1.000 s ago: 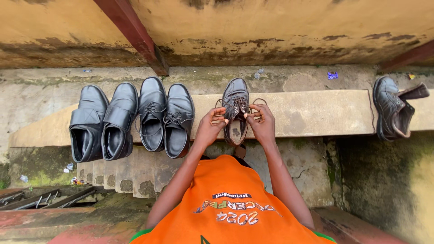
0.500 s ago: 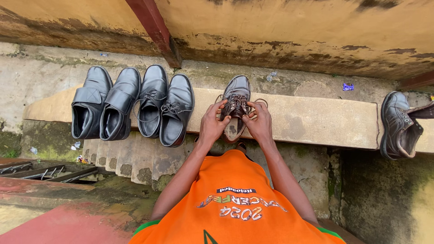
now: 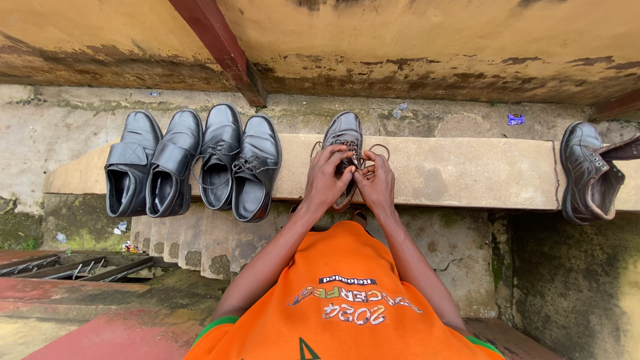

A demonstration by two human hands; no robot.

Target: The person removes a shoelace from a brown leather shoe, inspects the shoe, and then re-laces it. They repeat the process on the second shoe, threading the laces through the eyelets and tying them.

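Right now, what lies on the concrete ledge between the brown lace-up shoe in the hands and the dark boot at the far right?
Nothing: the head view shows only bare concrete ledge between the brown lace-up shoe and the dark boot.

On the ledge (image 3: pixel 453 170), the laced shoe (image 3: pixel 345 133) lies under the left hand (image 3: pixel 325 180) and right hand (image 3: pixel 377 187), four shoes (image 3: pixel 193 163) stand in a row to their left, and an open boot (image 3: pixel 588 173) sits well apart on their right.

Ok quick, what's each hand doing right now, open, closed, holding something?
Left hand: closed, fingers pinching the laces of the dark shoe on the concrete ledge.
Right hand: closed, pinching the same shoe's laces.
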